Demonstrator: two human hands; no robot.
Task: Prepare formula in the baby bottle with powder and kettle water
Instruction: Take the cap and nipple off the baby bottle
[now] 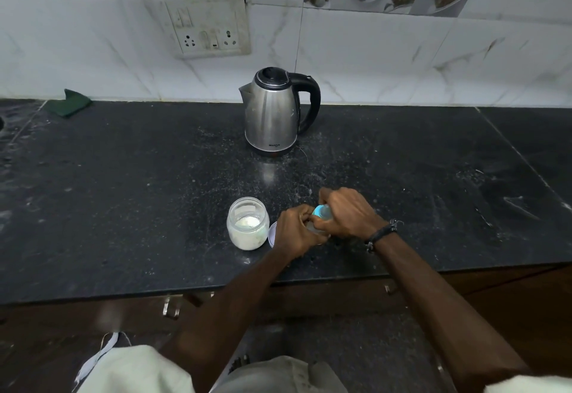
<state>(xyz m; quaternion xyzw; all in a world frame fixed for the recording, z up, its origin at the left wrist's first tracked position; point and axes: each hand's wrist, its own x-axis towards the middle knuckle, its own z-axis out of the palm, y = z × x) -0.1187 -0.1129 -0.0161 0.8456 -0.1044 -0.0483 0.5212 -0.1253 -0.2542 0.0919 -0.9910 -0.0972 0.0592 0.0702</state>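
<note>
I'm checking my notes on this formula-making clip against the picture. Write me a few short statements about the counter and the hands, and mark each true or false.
1. Both hands are closed on the baby bottle. True: the left hand and right hand grip it together.
2. The kettle is tipped over the bottle. False: it stands upright near the wall, untouched.
3. The powder jar is open and stands to the left of the hands. True.
4. The jar is filled to the brim. False: white powder fills only its lower part.
5. A green cloth lies at the far left by the wall. True.
6. The kettle's lid is open. False: it is shut.
</note>
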